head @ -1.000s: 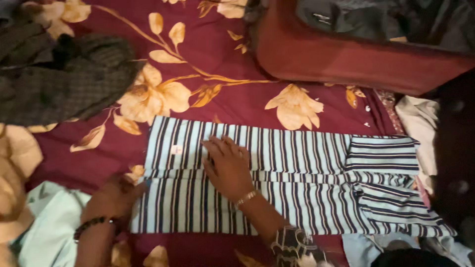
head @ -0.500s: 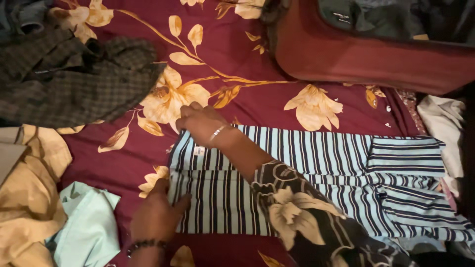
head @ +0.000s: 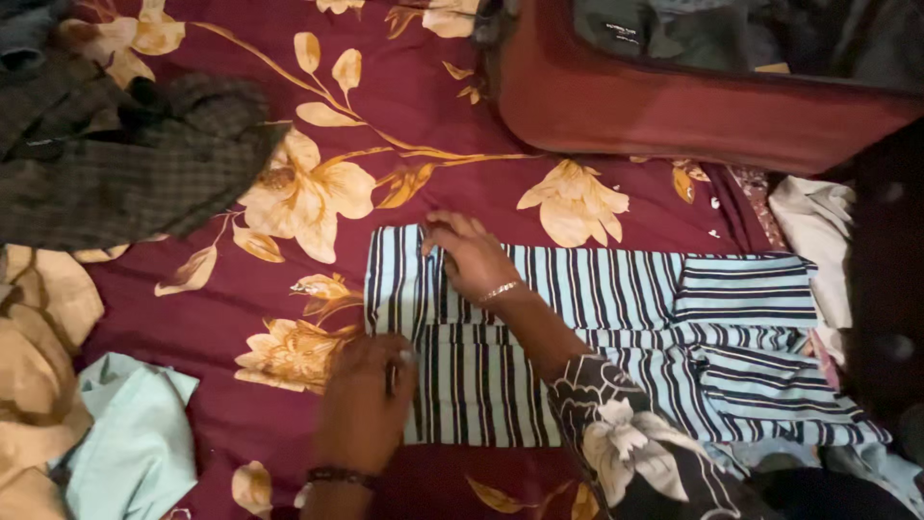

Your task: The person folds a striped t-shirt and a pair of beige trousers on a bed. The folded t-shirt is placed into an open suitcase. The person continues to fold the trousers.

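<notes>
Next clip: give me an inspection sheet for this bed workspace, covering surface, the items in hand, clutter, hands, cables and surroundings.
Surface: maroon bedspread with large cream and gold flowers.
Items in hand: striped garment, light blue with dark stripes, lies flat and folded lengthwise, its left end turned over.
Clutter: dark checked garment at upper left; pale green cloth and tan cloth at lower left; white cloth at right.
Hands: left hand presses the near left edge; right hand pinches the far edge at the fold.
Cables: nothing seen.
Surroundings: open red suitcase at top right, dark clothes inside.
</notes>
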